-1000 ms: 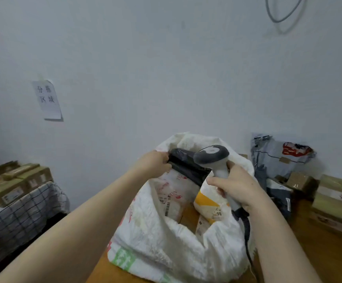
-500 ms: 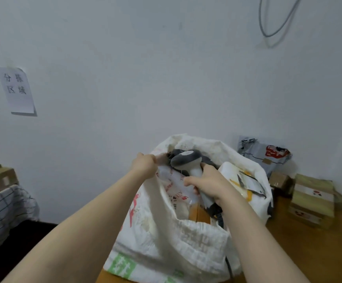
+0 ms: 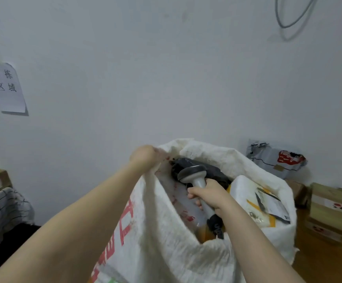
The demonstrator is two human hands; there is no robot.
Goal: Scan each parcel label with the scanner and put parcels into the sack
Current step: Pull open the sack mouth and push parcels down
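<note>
Plainly, the white woven sack (image 3: 166, 242) takes up the lower middle of the view. It stands on a wooden counter (image 3: 321, 264) with its mouth pulled wide and red printing running down its front. Its near left rim is bunched in the left hand (image 3: 143, 157), which is closed on the cloth with its fingers curled out of sight behind the knuckles. Inside the sack, to the right, lies a white and yellow parcel (image 3: 249, 199) with a label facing up, and a black plastic parcel (image 3: 219, 173) lies toward the back. The scanner (image 3: 192, 174), pale grey with a dark head, is over the sack's mouth just in front of the black parcel; whether the two touch cannot be told. The right hand (image 3: 211, 198) grips its handle, fingers (image 3: 194, 196) wrapped tightly round it, and the dark cable end shows below the hand. Right of the sack a grey mailer (image 3: 276, 162) leans against the wall, with taped cardboard boxes (image 3: 333, 207) near it.
</note>
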